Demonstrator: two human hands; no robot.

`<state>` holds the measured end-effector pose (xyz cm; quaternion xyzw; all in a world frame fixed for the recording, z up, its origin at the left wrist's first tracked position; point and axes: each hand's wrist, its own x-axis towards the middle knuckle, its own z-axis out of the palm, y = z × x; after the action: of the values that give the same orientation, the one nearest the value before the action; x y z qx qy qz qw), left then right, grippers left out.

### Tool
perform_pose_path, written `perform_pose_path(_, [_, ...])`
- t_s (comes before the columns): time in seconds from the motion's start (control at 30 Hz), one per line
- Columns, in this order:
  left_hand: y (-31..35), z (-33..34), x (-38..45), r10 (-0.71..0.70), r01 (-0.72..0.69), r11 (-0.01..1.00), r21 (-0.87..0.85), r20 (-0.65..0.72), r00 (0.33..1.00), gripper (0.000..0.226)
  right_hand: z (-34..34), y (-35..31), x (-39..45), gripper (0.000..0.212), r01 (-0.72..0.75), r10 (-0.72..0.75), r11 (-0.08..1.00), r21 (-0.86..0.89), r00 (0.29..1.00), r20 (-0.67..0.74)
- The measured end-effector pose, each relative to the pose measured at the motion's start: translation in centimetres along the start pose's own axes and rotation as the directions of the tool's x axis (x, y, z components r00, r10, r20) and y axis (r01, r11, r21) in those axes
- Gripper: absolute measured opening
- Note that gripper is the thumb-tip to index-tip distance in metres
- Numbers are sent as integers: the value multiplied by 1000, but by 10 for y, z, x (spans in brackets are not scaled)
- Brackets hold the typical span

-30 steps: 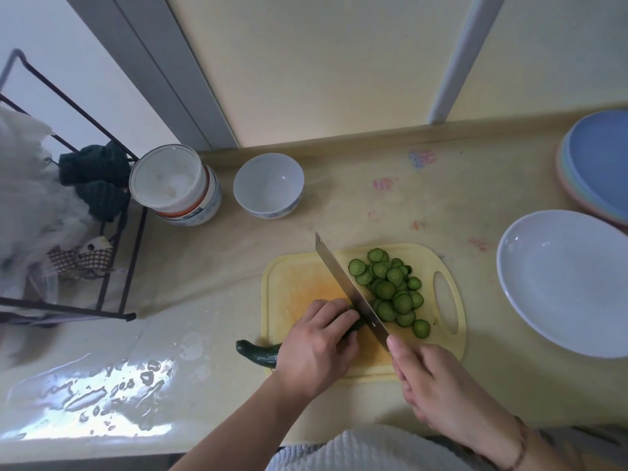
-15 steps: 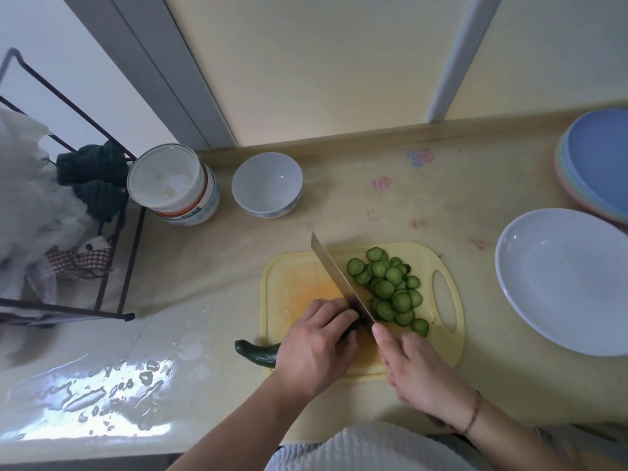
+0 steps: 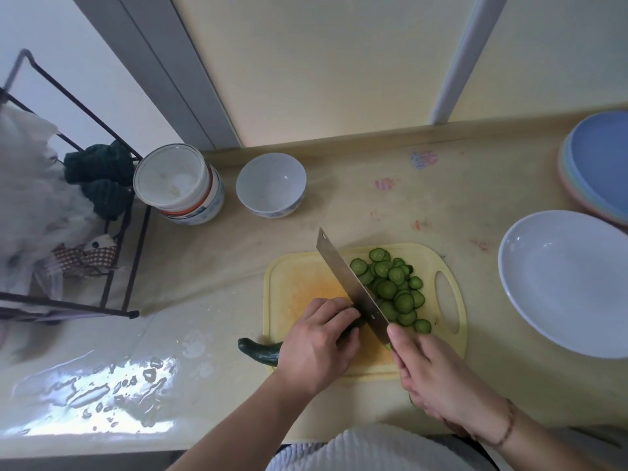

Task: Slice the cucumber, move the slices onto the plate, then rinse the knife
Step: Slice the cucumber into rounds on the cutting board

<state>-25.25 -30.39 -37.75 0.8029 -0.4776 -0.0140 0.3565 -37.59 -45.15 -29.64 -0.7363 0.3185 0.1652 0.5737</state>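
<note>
A dark green cucumber (image 3: 260, 351) lies across the left edge of the yellow cutting board (image 3: 299, 283); its left end sticks out past the board. My left hand (image 3: 319, 345) grips it with curled fingers, hiding the cut end. My right hand (image 3: 431, 372) holds the handle of a broad knife (image 3: 346, 283), whose blade stands against my left knuckles. Several round cucumber slices (image 3: 394, 287) are heaped on the board to the right of the blade. A white plate (image 3: 564, 283) sits to the right of the board.
A white bowl (image 3: 271, 188) and a lidded white container (image 3: 176, 185) stand at the back left. A stack of coloured plates (image 3: 598, 164) is at the far right. A black wire rack (image 3: 68, 232) with cloths stands at the left. The counter at the lower left looks wet.
The knife slid forward half a second ago and has now drawn back toward me again. My left hand and the cucumber stay in place.
</note>
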Motion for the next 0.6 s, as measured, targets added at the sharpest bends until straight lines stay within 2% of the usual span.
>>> perform_pose_path(0.17, [1,-1,1,1,-1,1000,3,6,1000,18,1,2,-11,61,26,-27,999,-23,999,-42])
perform_pose_path(0.33, [2,-1,1,-1,1,1000,2,2,1000,16,0,13,-18,60,5,-4,1000,15,999,-34])
perform_pose_path(0.6, [0,0,1,4,-4,1000,4,3,1000,17,3,10,-6,61,3,-4,999,-44,1000,-24])
